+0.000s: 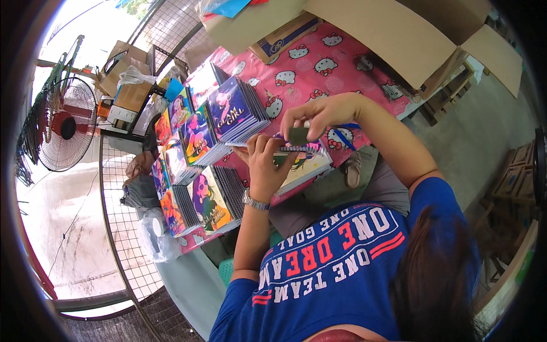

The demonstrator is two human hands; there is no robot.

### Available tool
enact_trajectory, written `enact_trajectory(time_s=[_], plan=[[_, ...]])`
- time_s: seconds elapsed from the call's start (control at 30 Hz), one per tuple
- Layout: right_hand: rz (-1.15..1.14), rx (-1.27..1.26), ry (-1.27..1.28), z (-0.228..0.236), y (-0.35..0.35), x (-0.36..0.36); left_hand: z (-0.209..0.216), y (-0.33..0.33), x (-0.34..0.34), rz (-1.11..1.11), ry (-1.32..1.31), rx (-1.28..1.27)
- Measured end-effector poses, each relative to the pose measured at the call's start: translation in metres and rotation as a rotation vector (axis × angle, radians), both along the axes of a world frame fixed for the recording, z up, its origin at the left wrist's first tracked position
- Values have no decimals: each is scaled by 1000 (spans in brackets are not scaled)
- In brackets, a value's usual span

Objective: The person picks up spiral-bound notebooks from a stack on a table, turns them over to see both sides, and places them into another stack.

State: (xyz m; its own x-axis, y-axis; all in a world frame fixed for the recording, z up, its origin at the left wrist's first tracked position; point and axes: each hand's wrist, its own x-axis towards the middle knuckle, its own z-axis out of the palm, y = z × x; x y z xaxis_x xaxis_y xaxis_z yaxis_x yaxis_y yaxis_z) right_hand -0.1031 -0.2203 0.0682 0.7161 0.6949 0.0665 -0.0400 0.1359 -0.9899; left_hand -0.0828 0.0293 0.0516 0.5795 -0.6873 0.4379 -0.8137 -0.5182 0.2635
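My left hand [263, 162], with a metal watch on its wrist, is closed round the left part of a spiral-bound notebook [312, 150] held edge-up. My right hand [326, 114] pinches a small dark olive, square block [298, 135] against the notebook's coiled edge; its exact kind is unclear. Beneath lies another notebook or a stack [309, 169] with a pale, colourful cover, near the table's front edge. Directly beyond my left hand stands a pile of purple-covered notebooks [233, 108]. A thin blue item [344, 138] lies right of the block.
Several piles of bright spiral notebooks [208, 202] cover the table's left side. A pink cloth with cartoon cat faces [285, 77] covers the table. A large open cardboard box [382, 37] sits at the far right. At the left stand a fan [67, 126] and wire mesh [122, 222].
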Motion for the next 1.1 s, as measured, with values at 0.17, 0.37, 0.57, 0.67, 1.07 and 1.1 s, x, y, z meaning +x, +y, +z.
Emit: enact_trajectory(time_s=[0.17, 0.37, 0.57, 0.67, 1.07, 1.1], plan=[[48, 330, 150, -6, 0, 2, -3, 2, -1, 3, -12, -50], [44, 345, 112, 1, 9, 7, -8, 6, 1, 14, 89, -158], [-2, -17, 21, -8, 4, 31, -5, 11, 20, 137, -7, -119], [48, -10, -51, -11, 14, 37, -15, 20, 25, 89, 8, -152], [53, 12, 7, -14, 22, 39, -14, 22, 25, 112, 58, -174], [16, -285, -105, -9, 19, 47, -12, 19, 29, 102, 58, -177]])
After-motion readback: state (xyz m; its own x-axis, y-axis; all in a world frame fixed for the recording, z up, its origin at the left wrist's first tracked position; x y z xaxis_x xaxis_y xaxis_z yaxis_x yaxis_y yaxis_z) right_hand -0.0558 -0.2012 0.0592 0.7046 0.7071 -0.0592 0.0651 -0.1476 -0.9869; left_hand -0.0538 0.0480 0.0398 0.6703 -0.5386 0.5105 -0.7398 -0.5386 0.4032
